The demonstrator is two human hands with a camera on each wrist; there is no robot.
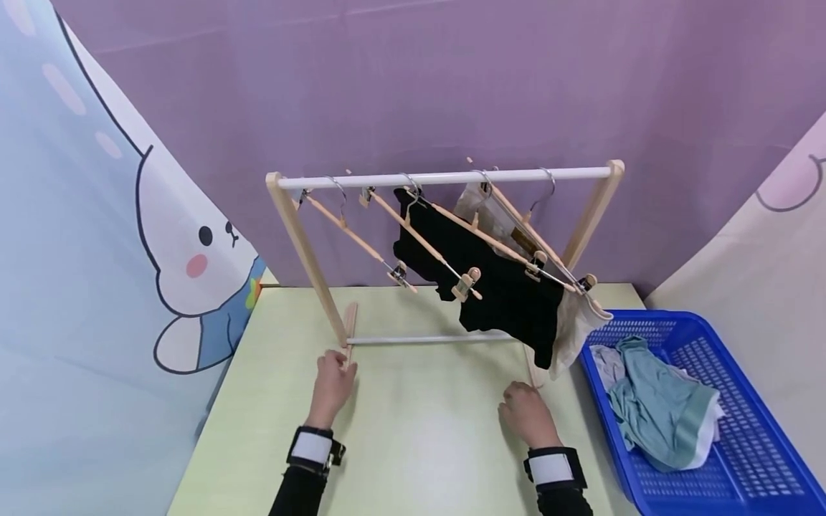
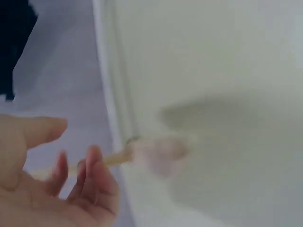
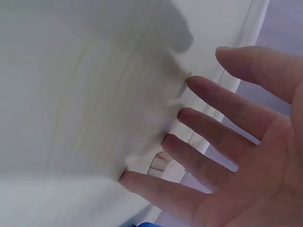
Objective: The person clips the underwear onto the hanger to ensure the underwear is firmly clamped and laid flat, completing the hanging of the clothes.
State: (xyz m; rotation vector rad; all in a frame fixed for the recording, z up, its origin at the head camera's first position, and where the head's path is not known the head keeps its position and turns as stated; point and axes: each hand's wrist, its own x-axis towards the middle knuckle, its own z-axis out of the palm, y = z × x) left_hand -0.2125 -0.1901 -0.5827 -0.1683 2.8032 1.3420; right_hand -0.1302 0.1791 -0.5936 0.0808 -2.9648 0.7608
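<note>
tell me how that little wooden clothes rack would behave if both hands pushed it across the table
The wooden rack looks stiff but probably light: thin slats and slim rails. It would likely slide easily on the smooth table. Pushed high up, it may tip, since the feet look narrow and the black garment and hangers load the top rail; those would probably swing.

I see a small wooden clothes rack point(image 1: 303, 236) standing upright on the pale green table, with a white top rail. Its two wooden feet point toward me. Clip hangers, a black garment point(image 1: 503, 287) and a cream one point(image 1: 571, 326) hang from its rail.
</note>
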